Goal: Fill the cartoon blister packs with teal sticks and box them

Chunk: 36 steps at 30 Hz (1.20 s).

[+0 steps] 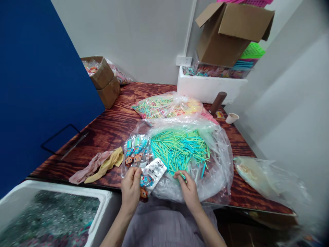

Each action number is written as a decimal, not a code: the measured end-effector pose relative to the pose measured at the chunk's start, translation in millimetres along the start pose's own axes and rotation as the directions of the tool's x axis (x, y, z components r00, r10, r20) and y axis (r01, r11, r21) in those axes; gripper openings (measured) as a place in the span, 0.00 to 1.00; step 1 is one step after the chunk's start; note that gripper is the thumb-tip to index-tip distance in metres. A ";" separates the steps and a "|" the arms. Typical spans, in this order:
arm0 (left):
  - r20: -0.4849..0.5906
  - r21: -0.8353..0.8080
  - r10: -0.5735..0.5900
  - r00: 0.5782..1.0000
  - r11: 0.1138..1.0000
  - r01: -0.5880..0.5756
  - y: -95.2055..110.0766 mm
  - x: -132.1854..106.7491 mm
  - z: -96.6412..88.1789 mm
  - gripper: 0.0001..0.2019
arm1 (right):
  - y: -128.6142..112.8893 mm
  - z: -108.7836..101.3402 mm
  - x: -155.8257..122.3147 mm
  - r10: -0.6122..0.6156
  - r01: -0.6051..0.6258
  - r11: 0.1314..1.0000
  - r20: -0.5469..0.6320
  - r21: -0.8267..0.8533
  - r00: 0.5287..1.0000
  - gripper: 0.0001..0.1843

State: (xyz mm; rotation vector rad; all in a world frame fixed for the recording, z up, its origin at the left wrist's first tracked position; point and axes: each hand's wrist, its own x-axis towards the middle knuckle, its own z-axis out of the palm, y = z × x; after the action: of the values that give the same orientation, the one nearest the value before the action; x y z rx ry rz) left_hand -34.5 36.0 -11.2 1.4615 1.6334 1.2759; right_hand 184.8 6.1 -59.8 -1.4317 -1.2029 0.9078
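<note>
Left hand [130,187] pinching a printed packet [157,171] and right hand [189,190] gripping short sticks [183,177], before a green-and-blue stick pile [180,147] on clear plastic [219,171] over the bench [110,128]; a loosened right pinch could scatter the sticks.

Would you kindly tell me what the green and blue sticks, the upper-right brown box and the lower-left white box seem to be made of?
Sticks: perhaps plastic or paper; thin, evenly coloured, finish too fine to tell.
Brown box: matt cardboard, judging by its stiff folded flaps.
White box: probably foam, matt, with thick, rounded walls.
</note>
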 end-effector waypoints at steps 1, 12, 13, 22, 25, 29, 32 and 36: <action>0.012 -0.065 -0.060 0.998 0.996 0.061 0.9 0.1 -1.4 0.17 | -0.1 0.1 0.0 -0.006 0.006 1.000 0.001 0.004 1.000 0.13; 0.168 -0.307 -0.192 0.967 0.922 0.237 5.3 -5.1 -7.0 0.14 | 0.3 0.3 -0.7 -0.028 0.029 0.999 0.009 -0.015 1.000 0.12; 0.177 -0.300 -0.197 0.964 0.923 0.243 5.8 -6.0 -7.7 0.15 | 0.5 0.3 -0.7 -0.032 0.033 0.999 0.013 -0.017 0.999 0.12; 0.262 -0.253 -0.163 0.951 0.939 0.230 8.7 -8.9 -6.1 0.17 | -1.1 0.0 -0.4 -0.023 0.024 1.000 0.023 -0.018 0.999 0.11; 0.276 -0.266 -0.143 0.951 0.939 0.219 11.9 -9.0 -4.2 0.15 | -1.9 0.0 0.0 -0.034 0.035 0.999 0.024 -0.015 0.999 0.11; 0.331 -0.189 -0.100 0.938 0.967 0.169 11.7 -9.1 -4.4 0.16 | -2.6 -0.1 -0.1 -0.040 0.040 0.999 0.028 -0.018 0.999 0.11; 0.370 -0.113 -0.061 0.927 0.987 0.111 9.3 -8.5 -5.3 0.18 | -2.4 -0.2 -0.1 -0.037 0.038 0.999 0.030 -0.032 0.999 0.11; 0.398 -0.111 -0.070 0.915 0.986 0.124 6.4 -6.1 -5.3 0.13 | -0.6 0.1 0.3 -0.032 0.033 0.999 0.037 -0.039 0.999 0.12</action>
State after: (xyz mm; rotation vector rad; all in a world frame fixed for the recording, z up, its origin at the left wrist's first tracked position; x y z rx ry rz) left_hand -35.5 28.3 -4.4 1.4246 1.3092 0.9419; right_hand 184.7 6.4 -59.2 -1.4283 -1.2740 0.8959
